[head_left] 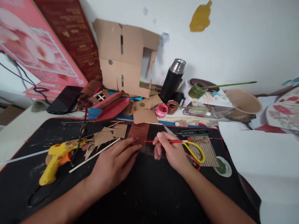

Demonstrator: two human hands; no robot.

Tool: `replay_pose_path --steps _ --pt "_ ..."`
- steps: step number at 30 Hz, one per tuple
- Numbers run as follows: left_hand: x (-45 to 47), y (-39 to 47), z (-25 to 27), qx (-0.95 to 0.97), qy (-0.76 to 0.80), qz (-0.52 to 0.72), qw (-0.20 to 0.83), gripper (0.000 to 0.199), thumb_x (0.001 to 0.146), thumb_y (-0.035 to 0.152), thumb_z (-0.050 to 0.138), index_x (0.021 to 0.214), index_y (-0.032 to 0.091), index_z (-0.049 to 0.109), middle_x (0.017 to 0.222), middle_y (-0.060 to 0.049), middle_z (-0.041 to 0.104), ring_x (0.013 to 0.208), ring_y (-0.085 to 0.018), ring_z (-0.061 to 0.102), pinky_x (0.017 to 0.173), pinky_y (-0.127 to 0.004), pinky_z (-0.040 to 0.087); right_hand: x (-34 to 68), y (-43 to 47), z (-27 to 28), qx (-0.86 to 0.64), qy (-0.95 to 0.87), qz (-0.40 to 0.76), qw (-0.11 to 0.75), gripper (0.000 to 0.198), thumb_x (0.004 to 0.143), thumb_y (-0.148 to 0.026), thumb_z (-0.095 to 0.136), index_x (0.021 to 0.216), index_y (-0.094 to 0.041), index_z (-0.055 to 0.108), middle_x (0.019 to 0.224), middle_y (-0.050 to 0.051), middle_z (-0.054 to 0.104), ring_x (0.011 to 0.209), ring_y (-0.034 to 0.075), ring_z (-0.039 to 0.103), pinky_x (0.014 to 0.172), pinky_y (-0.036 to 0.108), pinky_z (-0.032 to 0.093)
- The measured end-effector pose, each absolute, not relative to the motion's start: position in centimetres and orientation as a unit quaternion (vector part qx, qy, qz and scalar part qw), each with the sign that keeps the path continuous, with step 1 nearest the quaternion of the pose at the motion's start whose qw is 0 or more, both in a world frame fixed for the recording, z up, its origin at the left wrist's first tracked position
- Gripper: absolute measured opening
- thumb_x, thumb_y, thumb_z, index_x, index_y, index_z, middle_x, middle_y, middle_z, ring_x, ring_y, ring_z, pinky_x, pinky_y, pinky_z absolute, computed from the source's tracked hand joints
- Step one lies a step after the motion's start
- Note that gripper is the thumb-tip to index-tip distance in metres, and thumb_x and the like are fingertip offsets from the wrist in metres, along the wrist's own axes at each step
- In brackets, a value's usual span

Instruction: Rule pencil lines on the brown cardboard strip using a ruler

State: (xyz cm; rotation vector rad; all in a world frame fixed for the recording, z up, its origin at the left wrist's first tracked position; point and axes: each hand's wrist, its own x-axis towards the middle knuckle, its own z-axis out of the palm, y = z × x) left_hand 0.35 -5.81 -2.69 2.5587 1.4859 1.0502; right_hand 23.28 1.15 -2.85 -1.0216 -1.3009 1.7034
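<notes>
My left hand (118, 158) lies flat, fingers stretched, over the near end of a brown-painted cardboard strip (139, 132). A clear flat strip (149, 150), possibly a ruler, shows between my hands; its ends are hidden. My right hand (171, 149) is closed around a slim red pencil (171, 141), held nearly level with its tip pointing left at the brown strip. Just right of that hand lie scissors (197, 152) with yellow and red handles, partly covered by it. Beside my left hand a pale wooden stick (94, 155) lies slanted on the black mat (149, 199).
A yellow glue gun (59, 157) rests at left near cardboard scraps (104, 137). Behind stand paint jars (161, 110), a black thermos (172, 81) and a cardboard panel (130, 62). Corrugated card (204, 149), a green paint lid (223, 167) and white paper (259, 155) lie at right.
</notes>
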Motion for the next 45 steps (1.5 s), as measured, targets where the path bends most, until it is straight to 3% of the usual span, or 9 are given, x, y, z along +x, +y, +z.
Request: replay_pose_path --steps 4,7,10,17,24,32,38,45 --pt "-0.6 -5.3 -1.7 0.793 0.509 0.333 -0.035 0.020 0.111 0.020 0.060 0.124 0.020 0.075 0.116 -0.008 0.082 0.101 -0.022 0.080 0.087 -0.032 0.064 23.8 1.3 -3.0 -0.399 -0.523 0.621 0.426 0.057 0.101 -0.075 0.067 0.083 -0.020 0.067 0.053 -0.007 0.054 0.044 0.014 0.063 0.045 0.023 0.047" --pt "-1.2 -5.5 -1.7 0.793 0.534 0.290 -0.035 0.023 0.111 0.025 0.057 0.122 0.019 0.076 0.113 -0.008 0.083 0.100 -0.026 0.078 0.087 -0.039 0.062 24.4 1.4 -3.1 -0.411 -0.579 0.551 0.439 0.053 0.107 -0.068 0.062 0.085 -0.020 0.069 0.056 -0.005 0.059 0.049 0.014 0.062 0.050 0.024 0.047" --pt "-1.0 -6.4 -2.6 0.794 0.572 0.203 -0.038 0.031 0.108 0.028 0.056 0.132 0.019 0.075 0.123 -0.012 0.082 0.111 -0.033 0.076 0.095 -0.048 0.061 25.1 1.3 -3.0 -0.409 -0.670 0.464 0.411 0.044 0.113 -0.054 0.058 0.089 -0.020 0.072 0.065 -0.001 0.068 0.060 0.016 0.066 0.060 0.026 0.051" --pt "0.9 -7.7 -3.9 0.767 0.615 0.175 -0.042 0.045 0.104 0.024 0.057 0.147 0.015 0.066 0.129 -0.020 0.077 0.113 -0.040 0.072 0.094 -0.055 0.056 25.8 0.5 -2.1 -0.376 -0.817 0.280 0.336 0.014 0.111 -0.032 0.065 0.110 -0.022 0.076 0.097 0.007 0.080 0.087 0.022 0.075 0.082 0.033 0.055" --pt "0.9 -7.5 -4.5 0.752 0.628 0.201 0.004 0.044 0.103 0.027 0.060 0.145 0.017 0.067 0.126 -0.018 0.076 0.112 -0.039 0.071 0.097 -0.055 0.057 26.5 -0.9 -2.6 -0.334 -0.880 0.206 0.268 0.017 0.104 -0.025 0.078 0.119 -0.020 0.073 0.108 0.011 0.079 0.103 0.030 0.074 0.092 0.044 0.061" --pt "0.4 -6.7 -4.8 0.723 0.628 0.269 0.101 0.036 0.101 0.029 0.061 0.134 0.021 0.071 0.113 -0.011 0.078 0.106 -0.031 0.074 0.097 -0.048 0.061 27.0 -2.0 -3.2 -0.326 -0.904 0.156 0.229 0.020 0.101 -0.010 0.077 0.119 -0.019 0.075 0.112 0.013 0.078 0.107 0.032 0.072 0.093 0.047 0.062" --pt "0.7 -5.6 -4.7 0.695 0.638 0.295 0.151 0.029 0.098 0.029 0.062 0.122 0.022 0.076 0.103 -0.008 0.081 0.097 -0.029 0.076 0.092 -0.046 0.061 26.9 -2.8 -4.0 -0.328 -0.897 0.142 0.259 0.009 0.108 -0.015 0.069 0.113 -0.020 0.075 0.105 0.012 0.076 0.099 0.030 0.072 0.087 0.045 0.062" --pt "1.1 -4.9 -4.9 0.682 0.642 0.304 0.174 0.030 0.098 0.035 0.065 0.123 0.023 0.077 0.103 -0.008 0.082 0.097 -0.031 0.077 0.093 -0.048 0.061 26.9 -2.8 -4.3 -0.338 -0.883 0.140 0.293 0.013 0.112 -0.019 0.062 0.112 -0.021 0.075 0.106 0.012 0.076 0.096 0.029 0.073 0.085 0.044 0.063"
